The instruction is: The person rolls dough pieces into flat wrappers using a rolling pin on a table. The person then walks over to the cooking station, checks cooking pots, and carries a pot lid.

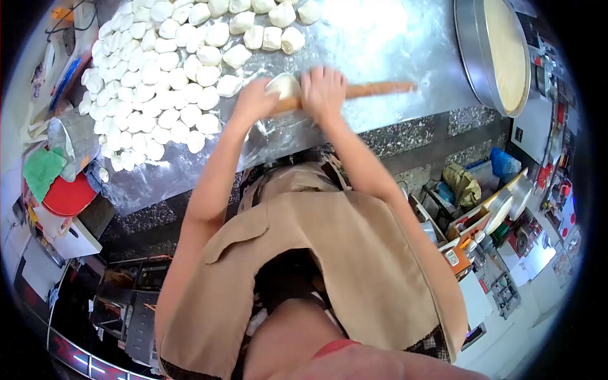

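On the floured metal table, a wooden rolling pin point(380, 89) lies across a small flattened piece of dough point(284, 85). My right hand point(323, 94) presses down on the pin, its fingers curled over the wood. At the left edge of the dough piece, my left hand point(254, 101) has its fingers closed on the dough, near the pin's left end. Part of the dough is hidden under the pin and my hands. Many white dough pieces point(168, 61) sit close together to the left, some almost touching my left hand.
A large round metal pan point(472, 54) with a pale yellowish surface inside stands at the table's right end. The metal table point(418, 63) has its front edge just before my body. Left of it are a green cloth point(43, 166) and a red round object point(69, 195). Shelves with containers stand lower right.
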`<action>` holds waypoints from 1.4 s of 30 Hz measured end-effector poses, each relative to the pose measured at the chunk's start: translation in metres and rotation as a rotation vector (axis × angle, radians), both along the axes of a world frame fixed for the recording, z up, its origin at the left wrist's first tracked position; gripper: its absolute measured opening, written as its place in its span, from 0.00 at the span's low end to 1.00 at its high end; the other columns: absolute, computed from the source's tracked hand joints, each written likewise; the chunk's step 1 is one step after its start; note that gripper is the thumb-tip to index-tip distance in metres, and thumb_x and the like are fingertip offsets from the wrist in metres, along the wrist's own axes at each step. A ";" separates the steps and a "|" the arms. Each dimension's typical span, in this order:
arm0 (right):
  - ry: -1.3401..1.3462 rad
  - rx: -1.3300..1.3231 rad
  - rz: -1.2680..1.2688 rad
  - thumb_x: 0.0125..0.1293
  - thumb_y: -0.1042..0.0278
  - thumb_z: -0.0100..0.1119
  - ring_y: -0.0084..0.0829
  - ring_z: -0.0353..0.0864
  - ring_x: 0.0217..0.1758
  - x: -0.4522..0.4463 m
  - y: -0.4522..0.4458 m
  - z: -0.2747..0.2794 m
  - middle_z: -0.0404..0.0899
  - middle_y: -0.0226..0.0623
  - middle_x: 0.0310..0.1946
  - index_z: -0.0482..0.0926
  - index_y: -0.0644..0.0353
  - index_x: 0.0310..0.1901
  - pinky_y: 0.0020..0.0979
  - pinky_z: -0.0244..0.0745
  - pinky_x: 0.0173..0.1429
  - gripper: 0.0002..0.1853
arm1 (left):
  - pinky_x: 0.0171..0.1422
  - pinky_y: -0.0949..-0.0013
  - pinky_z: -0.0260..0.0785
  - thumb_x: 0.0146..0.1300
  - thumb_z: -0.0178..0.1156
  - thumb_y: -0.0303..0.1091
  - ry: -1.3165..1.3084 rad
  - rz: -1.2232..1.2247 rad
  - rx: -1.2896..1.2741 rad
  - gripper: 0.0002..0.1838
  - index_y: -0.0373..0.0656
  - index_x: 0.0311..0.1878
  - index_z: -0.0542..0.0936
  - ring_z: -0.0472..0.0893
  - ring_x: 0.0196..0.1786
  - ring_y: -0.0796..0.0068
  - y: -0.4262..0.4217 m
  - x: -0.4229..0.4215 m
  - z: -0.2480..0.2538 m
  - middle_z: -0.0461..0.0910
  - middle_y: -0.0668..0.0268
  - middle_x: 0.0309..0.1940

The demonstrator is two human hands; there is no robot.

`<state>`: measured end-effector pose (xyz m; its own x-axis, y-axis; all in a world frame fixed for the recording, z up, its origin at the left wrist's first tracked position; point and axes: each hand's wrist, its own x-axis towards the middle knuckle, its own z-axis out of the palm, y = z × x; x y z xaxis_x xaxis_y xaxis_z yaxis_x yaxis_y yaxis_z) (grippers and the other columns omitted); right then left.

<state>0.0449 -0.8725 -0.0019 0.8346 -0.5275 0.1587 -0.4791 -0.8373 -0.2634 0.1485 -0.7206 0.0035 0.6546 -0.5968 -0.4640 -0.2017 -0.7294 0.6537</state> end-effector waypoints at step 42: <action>0.020 0.061 -0.099 0.62 0.52 0.55 0.42 0.73 0.52 -0.056 -0.058 0.003 0.76 0.41 0.39 0.78 0.56 0.35 0.51 0.58 0.64 0.15 | 0.66 0.54 0.64 0.65 0.50 0.29 -0.253 -0.217 -0.160 0.23 0.39 0.64 0.70 0.71 0.63 0.50 -0.078 -0.079 -0.003 0.71 0.50 0.61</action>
